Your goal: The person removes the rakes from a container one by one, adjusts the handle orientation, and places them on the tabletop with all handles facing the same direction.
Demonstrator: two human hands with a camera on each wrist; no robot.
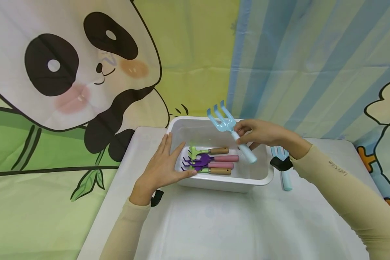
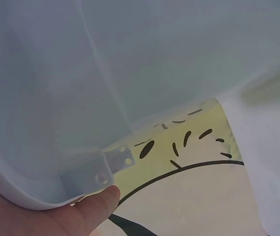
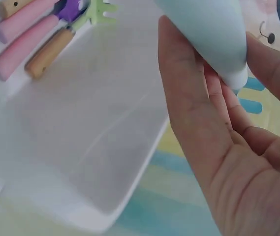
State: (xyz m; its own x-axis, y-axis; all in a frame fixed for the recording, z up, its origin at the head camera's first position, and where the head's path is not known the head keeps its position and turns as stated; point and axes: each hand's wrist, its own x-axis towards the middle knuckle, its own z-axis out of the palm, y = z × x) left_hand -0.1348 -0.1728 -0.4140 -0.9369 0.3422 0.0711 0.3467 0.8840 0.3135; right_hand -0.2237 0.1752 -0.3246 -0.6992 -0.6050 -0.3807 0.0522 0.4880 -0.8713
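My right hand (image 1: 258, 133) pinches a light blue toy hand rake (image 1: 243, 147) by its handle, thumb and fingers on either side. The rake is held above the right half of a white plastic bin (image 1: 211, 184), its prongs up and to the left. Spread along the bin's left end is my left hand (image 1: 165, 164), fingers straight, thumb over the front rim. In the left wrist view its fingers touch the outside of the rim (image 2: 56, 204). Inside the bin lie two purple tools with pink handles (image 1: 225, 158) and two green ones with wooden handles (image 1: 219, 171).
A second light blue garden fork (image 1: 286, 180) lies on the white table (image 1: 208, 224) right of the bin, partly behind my right wrist. Printed cloth with a panda (image 1: 117, 104) hangs close behind the table and the bin.
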